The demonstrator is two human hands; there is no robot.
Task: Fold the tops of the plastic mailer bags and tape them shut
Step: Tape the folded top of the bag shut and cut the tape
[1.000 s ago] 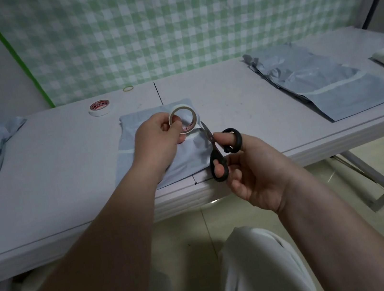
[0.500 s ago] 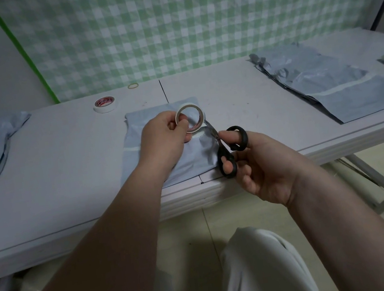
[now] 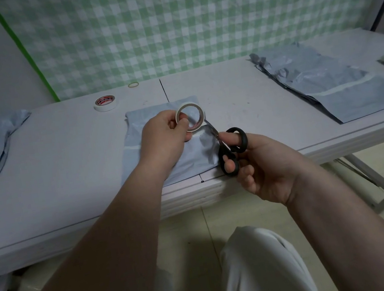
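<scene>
At the centre of the frame our left hand (image 3: 164,137) pinches the tape roll (image 3: 190,116) between thumb and fingers, over the mailer bag (image 3: 195,156) lying flat at the near edge of the table (image 3: 63,165). Our right hand (image 3: 259,167) grips the black scissors (image 3: 230,149) through their loops, with the blades pointing up at the roll. We judge a strip is about to be cut. We should draw the free end taut, set the blades square across it, and snip cleanly so it cannot curl onto itself.

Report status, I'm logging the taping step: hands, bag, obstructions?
Left hand grips tape roll. Right hand holds scissors, blades beside the roll. Mailer bag flat on table beneath. Nothing blocking.
</scene>
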